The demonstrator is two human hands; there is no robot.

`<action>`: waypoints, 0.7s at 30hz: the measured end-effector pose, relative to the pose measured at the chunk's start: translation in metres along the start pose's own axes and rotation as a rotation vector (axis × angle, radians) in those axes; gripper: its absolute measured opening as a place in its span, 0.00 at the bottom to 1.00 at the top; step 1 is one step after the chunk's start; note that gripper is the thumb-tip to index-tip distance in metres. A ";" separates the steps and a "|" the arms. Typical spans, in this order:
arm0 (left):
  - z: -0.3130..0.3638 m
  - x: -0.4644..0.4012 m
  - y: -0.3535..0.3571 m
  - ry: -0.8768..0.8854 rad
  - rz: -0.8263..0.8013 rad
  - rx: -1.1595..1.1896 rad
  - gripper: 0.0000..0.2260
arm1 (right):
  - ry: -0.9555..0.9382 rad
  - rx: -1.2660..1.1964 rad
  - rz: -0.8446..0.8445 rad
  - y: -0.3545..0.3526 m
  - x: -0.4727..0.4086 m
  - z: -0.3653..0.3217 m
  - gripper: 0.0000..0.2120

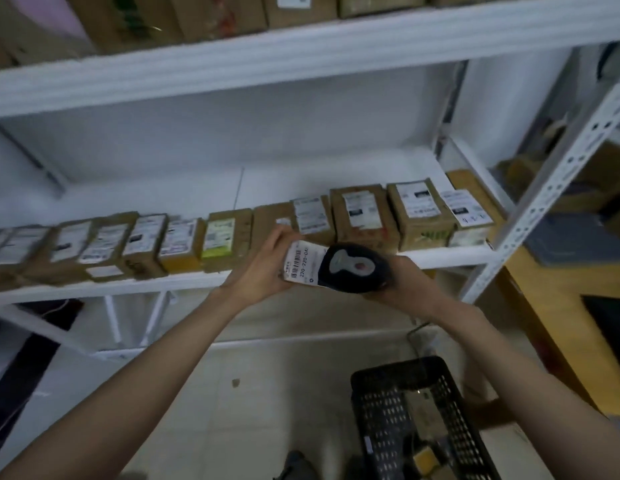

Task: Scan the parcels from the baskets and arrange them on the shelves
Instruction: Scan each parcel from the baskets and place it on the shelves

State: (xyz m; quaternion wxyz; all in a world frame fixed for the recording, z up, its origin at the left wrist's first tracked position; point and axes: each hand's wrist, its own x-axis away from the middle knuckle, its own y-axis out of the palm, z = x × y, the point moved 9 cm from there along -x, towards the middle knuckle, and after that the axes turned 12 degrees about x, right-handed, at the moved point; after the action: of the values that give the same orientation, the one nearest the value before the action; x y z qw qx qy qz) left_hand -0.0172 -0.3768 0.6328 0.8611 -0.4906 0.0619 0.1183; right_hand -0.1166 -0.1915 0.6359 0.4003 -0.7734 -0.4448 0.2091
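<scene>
My left hand (267, 268) grips a small parcel with a white barcode label (301, 263), held in front of the middle shelf (197, 280). My right hand (402, 282) holds a black handheld scanner (353, 268) whose head lies right over the parcel's right side. A row of several brown cardboard parcels (229, 237) with white labels lines the front of that shelf from left to right. Down at the lower right stands a black plastic basket (381, 403) on the floor, with a parcel or two inside it.
The upper shelf (301, 46) carries larger brown boxes. A white perforated upright (557, 188) rises at the right, with a wooden table (561, 282) and dark items behind it. Behind the parcel row, the back of the middle shelf is bare white.
</scene>
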 end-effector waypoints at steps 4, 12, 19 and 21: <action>0.001 0.006 -0.020 0.020 -0.009 -0.224 0.37 | -0.126 0.119 -0.046 -0.007 -0.007 -0.036 0.32; 0.010 0.018 -0.043 -0.009 0.049 -0.370 0.38 | -0.222 0.212 -0.075 -0.017 -0.007 -0.072 0.24; 0.015 0.022 -0.063 0.008 0.117 -0.342 0.38 | -0.216 0.059 -0.042 -0.036 -0.002 -0.081 0.17; 0.016 0.019 -0.073 0.010 0.164 -0.298 0.39 | -0.175 -0.045 0.009 -0.050 -0.002 -0.077 0.15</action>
State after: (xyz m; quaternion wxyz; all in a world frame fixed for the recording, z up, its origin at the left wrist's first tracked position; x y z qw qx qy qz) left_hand 0.0199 -0.3964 0.6969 0.7659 -0.6067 0.0878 0.1937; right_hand -0.0914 -0.2129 0.7218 0.3414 -0.7629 -0.4794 0.2676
